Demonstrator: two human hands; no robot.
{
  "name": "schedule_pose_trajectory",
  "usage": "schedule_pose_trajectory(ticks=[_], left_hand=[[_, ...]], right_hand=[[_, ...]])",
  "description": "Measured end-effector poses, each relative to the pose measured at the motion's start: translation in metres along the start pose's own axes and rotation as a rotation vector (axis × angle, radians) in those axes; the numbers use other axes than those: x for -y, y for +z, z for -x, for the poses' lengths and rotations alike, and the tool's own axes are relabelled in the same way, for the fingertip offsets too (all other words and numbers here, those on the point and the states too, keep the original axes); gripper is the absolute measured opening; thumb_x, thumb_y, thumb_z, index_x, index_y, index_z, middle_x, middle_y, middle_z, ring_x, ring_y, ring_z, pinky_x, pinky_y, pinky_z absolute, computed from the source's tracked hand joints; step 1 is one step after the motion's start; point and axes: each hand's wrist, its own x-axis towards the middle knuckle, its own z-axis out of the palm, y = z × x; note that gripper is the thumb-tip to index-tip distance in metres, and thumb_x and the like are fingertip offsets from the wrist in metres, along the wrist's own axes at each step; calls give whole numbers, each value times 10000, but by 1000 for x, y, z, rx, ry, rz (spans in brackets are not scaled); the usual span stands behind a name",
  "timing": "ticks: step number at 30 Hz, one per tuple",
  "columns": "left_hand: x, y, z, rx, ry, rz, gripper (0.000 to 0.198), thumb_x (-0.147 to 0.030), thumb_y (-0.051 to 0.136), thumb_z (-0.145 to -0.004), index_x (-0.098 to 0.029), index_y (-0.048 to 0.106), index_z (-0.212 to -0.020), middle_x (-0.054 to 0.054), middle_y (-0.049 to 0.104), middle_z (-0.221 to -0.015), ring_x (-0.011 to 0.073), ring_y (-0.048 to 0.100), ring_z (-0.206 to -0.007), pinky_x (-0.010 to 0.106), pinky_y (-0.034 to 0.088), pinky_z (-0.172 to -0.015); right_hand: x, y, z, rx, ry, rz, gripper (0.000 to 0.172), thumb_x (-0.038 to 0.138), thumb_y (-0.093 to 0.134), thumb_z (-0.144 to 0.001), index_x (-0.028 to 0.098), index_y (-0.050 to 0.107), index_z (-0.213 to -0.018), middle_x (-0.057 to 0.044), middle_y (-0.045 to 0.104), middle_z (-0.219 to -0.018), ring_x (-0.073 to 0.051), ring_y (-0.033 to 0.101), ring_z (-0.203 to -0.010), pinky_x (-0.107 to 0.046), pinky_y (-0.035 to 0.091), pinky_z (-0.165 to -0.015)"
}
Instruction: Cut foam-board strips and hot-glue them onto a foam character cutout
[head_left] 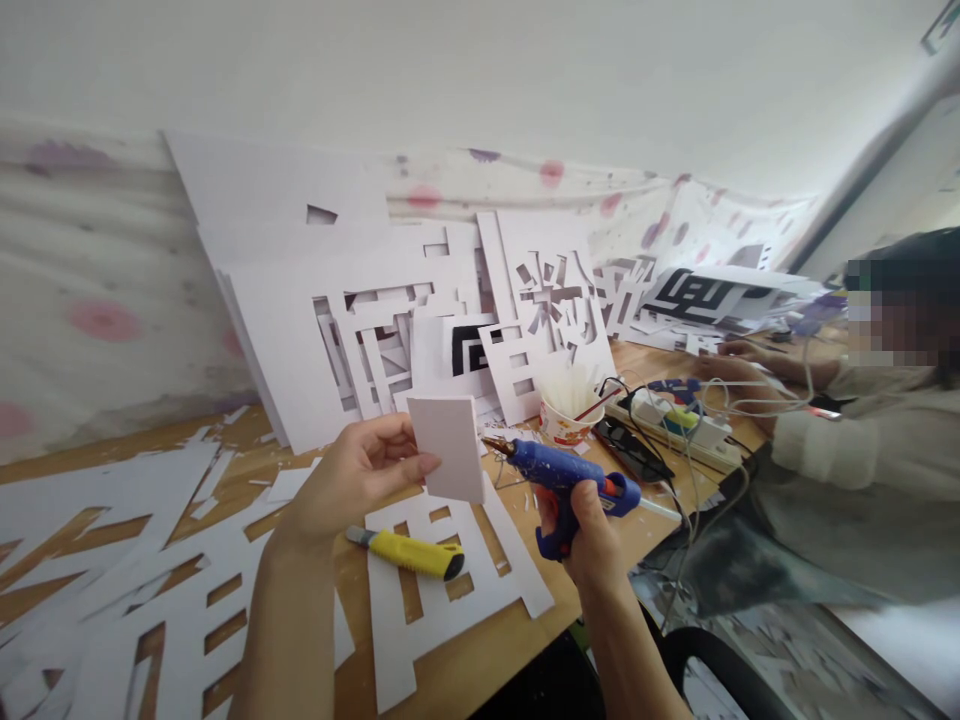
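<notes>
My left hand (360, 470) is raised over the wooden table (465, 660) and pinches a small white foam-board rectangle (450, 447) upright between thumb and fingers. My right hand (589, 530) grips a blue hot glue gun (570, 480) by its handle. The gun's brass nozzle points left and sits just beside the right edge of the white piece. A yellow utility knife (412, 553) lies on a white cut-out character sheet (450, 590) below my hands.
Cut-out white foam boards (360, 340) lean against the back wall. A paper cup of glue sticks (566, 410), a power strip (675, 415) with cables and a black phone (634, 450) sit to the right. Another person (862, 440) works at the far right.
</notes>
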Motion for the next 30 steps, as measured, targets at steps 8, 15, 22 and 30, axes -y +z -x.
schedule_pose_trajectory(ticks=[8,15,22,30], left_hand=[[1,-1,-1,-19,45,7,105,-283,747,-811,-211,752,-887,24,754,-832,133,692,-730,205,585,-654],[-2,-1,0,-30,60,20,27,-235,746,-806,-209,752,-805,4,726,-738,126,689,-702,188,578,-629],[0,-2,0,-46,39,21,118,-259,745,-814,-213,758,-921,24,759,-853,145,703,-748,214,591,-655],[2,-3,0,-35,29,-3,169,-298,752,-814,-219,758,-963,33,768,-904,155,709,-768,232,596,-670]], right_hand=[[-13,-12,-1,56,-10,25,701,859,651,-560,159,649,-569,-59,581,-458,-137,518,-351,-235,417,-309],[-17,-16,-1,101,0,41,711,862,621,-589,153,671,-578,-59,572,-439,-130,500,-350,-232,385,-317],[-13,-15,0,207,-84,95,696,845,559,-681,161,647,-590,-58,601,-500,-98,420,-332,-232,325,-293],[-14,-15,2,217,-63,119,716,851,517,-710,155,672,-639,-63,613,-521,-95,419,-332,-227,303,-284]])
